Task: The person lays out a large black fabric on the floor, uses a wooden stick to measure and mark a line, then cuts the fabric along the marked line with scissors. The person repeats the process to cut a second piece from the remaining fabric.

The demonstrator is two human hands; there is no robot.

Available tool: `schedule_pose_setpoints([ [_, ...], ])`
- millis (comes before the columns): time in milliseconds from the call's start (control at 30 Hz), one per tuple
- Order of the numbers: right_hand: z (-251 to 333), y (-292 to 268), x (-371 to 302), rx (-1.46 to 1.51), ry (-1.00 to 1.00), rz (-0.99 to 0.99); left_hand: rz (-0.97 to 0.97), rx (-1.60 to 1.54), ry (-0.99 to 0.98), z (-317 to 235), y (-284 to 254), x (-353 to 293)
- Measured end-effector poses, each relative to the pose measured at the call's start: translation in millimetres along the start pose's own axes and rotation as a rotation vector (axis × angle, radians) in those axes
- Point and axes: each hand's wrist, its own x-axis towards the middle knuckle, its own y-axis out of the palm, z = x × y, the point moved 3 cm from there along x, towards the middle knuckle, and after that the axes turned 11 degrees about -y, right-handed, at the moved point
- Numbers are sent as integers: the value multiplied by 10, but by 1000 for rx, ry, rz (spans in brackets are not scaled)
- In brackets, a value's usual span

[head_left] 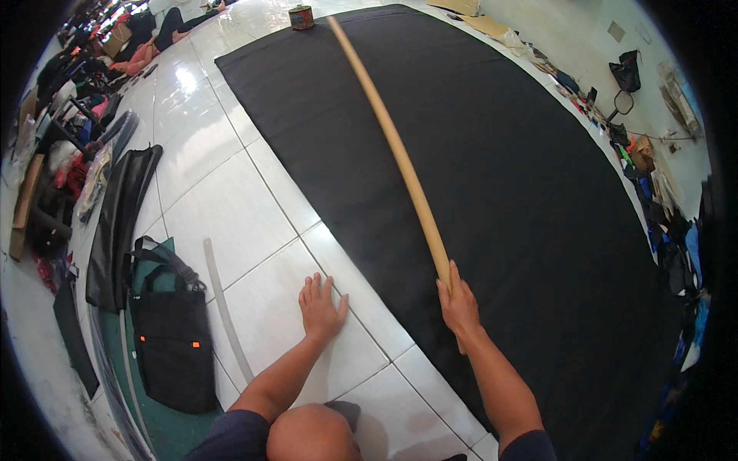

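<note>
Since the wooden stick (401, 157) lies right on the black sheet (523, 169), the right hand (461, 305) is the nearer one, no contest: it's got the stick down toward the near end, thumb on one side, fingers snug along the other. Long axis runs forward from those fingers, slanting a bit left, to the sheet's far edge, tip near a small tin can (301, 18). Meanwhile the left hand (321, 313) is palm-down on the white floor tiles (207, 200) just left of the sheet, fingers loosely spread, holding nothing.

Can't see the fingers' undersides, and the right forearm hides part of the sheet's near end, which gets lost in the dark. No clue if the stick's bow is real.
</note>
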Motion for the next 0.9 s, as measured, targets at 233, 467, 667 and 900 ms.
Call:
schedule_pose_setpoints([
  [233,653,549,739,-29,-78,184,16,13,2,22,12,-8],
  [467,1370,981,732,-15,-247,300,10,23,11,16,19,-2],
  [667,1112,716,270,59,-217,234,-14,-29,-46,58,8,-2],
  [900,235,528,128,-123,-53,-76,-175,-333,140,-772,42,973],
])
